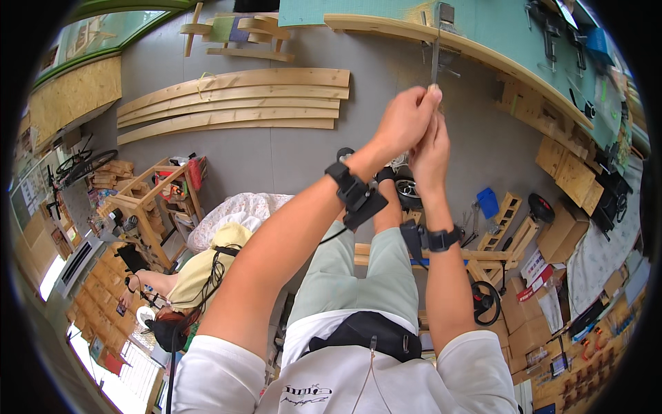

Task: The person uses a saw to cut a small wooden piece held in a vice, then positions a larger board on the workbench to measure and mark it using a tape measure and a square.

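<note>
My left hand (408, 119) and my right hand (432, 150) are close together in front of me, both closed around the near end of a long, narrow metal tool (435, 57), a file or a saw blade. Its handle is mostly hidden by my fingers. The metal reaches away from me, across the edge of a long curved-looking wooden board (481, 50) at the rim of the green-topped workbench (496, 26). Metal clamp parts (450, 70) show beside the tool. Sawdust (416, 14) lies on the bench near its far part.
Several planks (232, 103) lie on the floor at left, near a wooden rocking piece (235, 31). Another person (207, 264) is at lower left. Black clamps (552, 36) lie on the bench. A wheel (407, 189) and wooden frame (491, 254) stand near my legs; cardboard boxes (563, 235) are at right.
</note>
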The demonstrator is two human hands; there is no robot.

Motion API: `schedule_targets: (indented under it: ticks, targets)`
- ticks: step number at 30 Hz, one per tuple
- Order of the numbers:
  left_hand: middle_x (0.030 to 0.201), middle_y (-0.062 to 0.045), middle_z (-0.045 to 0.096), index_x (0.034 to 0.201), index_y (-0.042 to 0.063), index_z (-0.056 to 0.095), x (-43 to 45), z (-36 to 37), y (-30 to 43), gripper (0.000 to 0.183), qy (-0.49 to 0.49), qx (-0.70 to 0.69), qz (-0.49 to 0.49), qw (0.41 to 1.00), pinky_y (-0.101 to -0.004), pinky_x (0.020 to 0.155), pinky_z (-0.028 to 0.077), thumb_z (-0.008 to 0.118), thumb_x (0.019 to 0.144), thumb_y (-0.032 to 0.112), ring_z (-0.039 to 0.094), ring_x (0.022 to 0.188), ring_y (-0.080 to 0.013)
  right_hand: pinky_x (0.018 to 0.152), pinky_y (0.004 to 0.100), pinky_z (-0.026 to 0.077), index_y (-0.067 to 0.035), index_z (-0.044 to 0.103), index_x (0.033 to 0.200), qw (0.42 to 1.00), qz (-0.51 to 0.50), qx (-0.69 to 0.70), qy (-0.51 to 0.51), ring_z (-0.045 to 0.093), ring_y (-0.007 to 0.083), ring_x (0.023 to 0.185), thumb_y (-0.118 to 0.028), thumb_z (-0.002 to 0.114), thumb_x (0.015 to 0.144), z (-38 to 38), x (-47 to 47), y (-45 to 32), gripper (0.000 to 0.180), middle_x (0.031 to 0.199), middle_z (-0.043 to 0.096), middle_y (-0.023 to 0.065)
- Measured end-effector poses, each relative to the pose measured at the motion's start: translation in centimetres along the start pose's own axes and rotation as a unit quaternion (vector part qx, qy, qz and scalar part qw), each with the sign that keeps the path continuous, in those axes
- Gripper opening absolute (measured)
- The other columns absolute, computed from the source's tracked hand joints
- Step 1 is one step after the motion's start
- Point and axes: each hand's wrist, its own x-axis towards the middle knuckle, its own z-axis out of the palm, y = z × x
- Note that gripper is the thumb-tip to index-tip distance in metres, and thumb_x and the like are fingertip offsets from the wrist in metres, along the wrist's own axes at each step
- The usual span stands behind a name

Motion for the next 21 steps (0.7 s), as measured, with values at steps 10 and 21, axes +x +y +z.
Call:
schedule_targets:
  ticks: [10, 21]
  targets:
    - [0.077, -0.006, 0.064, 0.094, -0.002, 0.065, -2.2, 0.3, -2.1, 0.046, -0.007, -0.009, 0.004, 1.0, -0.0324, 0.065, 0.05, 0.052, 0.107, 0.041, 0.057, 0.07, -0.0122, 0.053, 0.0247, 0.038, -0.001, 0.058, 0.125, 1.0, -0.008, 0.014, 0.02, 0.048, 0.006, 0.062, -0.044, 0.041, 0.112, 0.2, -2.6, 0.9, 0.048, 0.077, 0.055, -0.0007]
    - [0.073, -0.003, 0.06, 0.091, 0.0, 0.064, -2.4, 0.4, -2.3, 0.047, -0.018, -0.036, -0.025, 0.999, -0.0291, 0.063, 0.048, 0.052, 0.107, 0.043, 0.053, 0.068, -0.0096, 0.051, 0.0247, 0.037, -0.001, 0.058, 0.124, 0.999, 0.043, 0.017, 0.012, 0.046, 0.0061, 0.058, -0.044, 0.041, 0.112, -0.2, -2.8, 0.7, 0.048, 0.072, 0.052, -0.0022]
